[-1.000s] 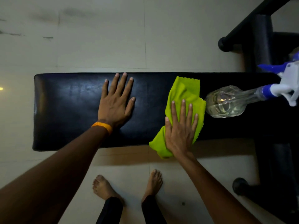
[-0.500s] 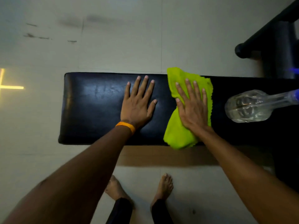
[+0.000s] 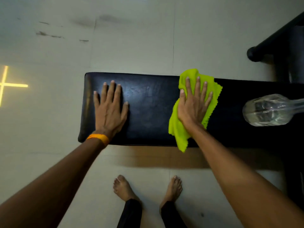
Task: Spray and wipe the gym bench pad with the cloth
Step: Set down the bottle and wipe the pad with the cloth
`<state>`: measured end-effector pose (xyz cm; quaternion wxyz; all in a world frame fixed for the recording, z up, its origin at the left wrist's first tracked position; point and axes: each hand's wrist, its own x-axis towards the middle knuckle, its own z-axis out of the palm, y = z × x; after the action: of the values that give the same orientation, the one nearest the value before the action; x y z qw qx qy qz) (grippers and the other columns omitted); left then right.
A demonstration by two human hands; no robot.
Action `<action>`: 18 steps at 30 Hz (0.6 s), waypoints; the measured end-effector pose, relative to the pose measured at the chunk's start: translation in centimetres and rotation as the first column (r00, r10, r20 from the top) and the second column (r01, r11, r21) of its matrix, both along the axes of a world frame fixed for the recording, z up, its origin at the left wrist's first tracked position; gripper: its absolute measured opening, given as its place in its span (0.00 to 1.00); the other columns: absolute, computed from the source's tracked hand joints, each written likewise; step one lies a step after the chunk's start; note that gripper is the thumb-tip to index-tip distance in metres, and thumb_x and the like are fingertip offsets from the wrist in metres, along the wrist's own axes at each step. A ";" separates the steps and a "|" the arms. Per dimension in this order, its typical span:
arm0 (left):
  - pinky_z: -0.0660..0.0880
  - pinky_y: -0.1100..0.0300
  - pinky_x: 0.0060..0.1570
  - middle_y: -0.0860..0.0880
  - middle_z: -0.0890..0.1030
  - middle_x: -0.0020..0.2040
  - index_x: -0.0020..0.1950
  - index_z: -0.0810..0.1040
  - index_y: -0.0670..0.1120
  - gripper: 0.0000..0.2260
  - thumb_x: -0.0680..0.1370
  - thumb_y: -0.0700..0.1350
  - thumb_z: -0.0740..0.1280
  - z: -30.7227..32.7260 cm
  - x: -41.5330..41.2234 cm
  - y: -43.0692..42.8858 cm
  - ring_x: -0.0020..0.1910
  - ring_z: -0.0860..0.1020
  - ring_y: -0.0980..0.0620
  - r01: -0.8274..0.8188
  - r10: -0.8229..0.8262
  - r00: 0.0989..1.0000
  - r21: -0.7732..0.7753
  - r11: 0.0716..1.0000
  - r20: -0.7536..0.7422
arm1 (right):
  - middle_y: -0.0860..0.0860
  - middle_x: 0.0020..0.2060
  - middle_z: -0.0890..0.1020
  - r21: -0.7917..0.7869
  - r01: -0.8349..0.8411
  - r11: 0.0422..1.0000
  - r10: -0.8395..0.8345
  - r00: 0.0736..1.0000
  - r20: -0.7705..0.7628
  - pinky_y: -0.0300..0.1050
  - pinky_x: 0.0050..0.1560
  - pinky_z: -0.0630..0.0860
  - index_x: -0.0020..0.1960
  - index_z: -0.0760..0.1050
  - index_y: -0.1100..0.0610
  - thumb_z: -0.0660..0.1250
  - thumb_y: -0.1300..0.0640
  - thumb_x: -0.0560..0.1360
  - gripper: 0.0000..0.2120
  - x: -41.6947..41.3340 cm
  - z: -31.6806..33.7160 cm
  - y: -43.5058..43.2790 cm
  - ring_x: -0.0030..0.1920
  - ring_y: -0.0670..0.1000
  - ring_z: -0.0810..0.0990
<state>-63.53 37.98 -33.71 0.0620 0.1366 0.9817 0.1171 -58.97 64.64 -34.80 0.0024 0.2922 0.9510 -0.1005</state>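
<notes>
The black gym bench pad (image 3: 148, 109) runs left to right across the middle of the view. My right hand (image 3: 192, 106) presses flat, fingers spread, on a bright yellow-green cloth (image 3: 178, 134) on the pad. The cloth reaches from the pad's far edge to just over its near edge. My left hand (image 3: 110, 111) lies flat and open on the bare pad near its left end, with an orange band at the wrist. A clear spray bottle (image 3: 266, 111) lies on its side on the pad to the right of the cloth, its head out of view.
Black bench frame tubes (image 3: 256, 53) stand at the upper right and along the right side. My bare feet (image 3: 148, 190) are on the pale tiled floor just in front of the bench. A yellow light mark (image 3: 6, 85) shows on the floor at the left.
My right hand has pushed the cloth from the pad's near edge toward its far edge and leftward. My left hand has slid nearer the pad's left end. The view has shifted left.
</notes>
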 end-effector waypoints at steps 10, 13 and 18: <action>0.50 0.32 0.78 0.41 0.57 0.83 0.82 0.59 0.42 0.31 0.83 0.58 0.49 -2.1 0.1 -2.1 0.83 0.54 0.40 -0.030 0.029 0.999 -0.030 0.999 -0.029 | 0.49 0.82 0.57 0.007 -0.504 0.864 0.504 0.863 0.025 0.66 0.79 0.50 0.80 0.56 0.40 0.48 0.42 0.83 0.26 -2.8 0.0 -7.1 0.82 0.55 0.52; 0.49 0.33 0.79 0.41 0.56 0.83 0.83 0.57 0.43 0.31 0.84 0.57 0.49 -2.3 0.2 -2.3 0.83 0.53 0.41 -0.020 0.018 0.998 -0.034 0.999 -0.053 | 0.50 0.82 0.56 0.031 -0.336 0.941 0.336 0.942 0.006 0.65 0.80 0.48 0.81 0.55 0.41 0.48 0.42 0.83 0.26 -3.8 -0.2 -8.8 0.82 0.56 0.52; 0.51 0.32 0.79 0.42 0.56 0.84 0.83 0.58 0.43 0.30 0.84 0.57 0.49 -2.2 0.0 -2.5 0.83 0.53 0.41 -0.022 0.022 0.999 -0.006 1.000 -0.041 | 0.50 0.82 0.56 -0.011 -0.589 0.808 0.589 0.808 0.028 0.63 0.80 0.48 0.81 0.55 0.42 0.51 0.43 0.84 0.26 4.0 0.0 -12.2 0.82 0.57 0.52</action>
<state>-63.49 35.49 -35.92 0.0412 0.1281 0.9846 0.1119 -54.94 52.45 -34.81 0.0479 -0.0152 0.9946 -0.0913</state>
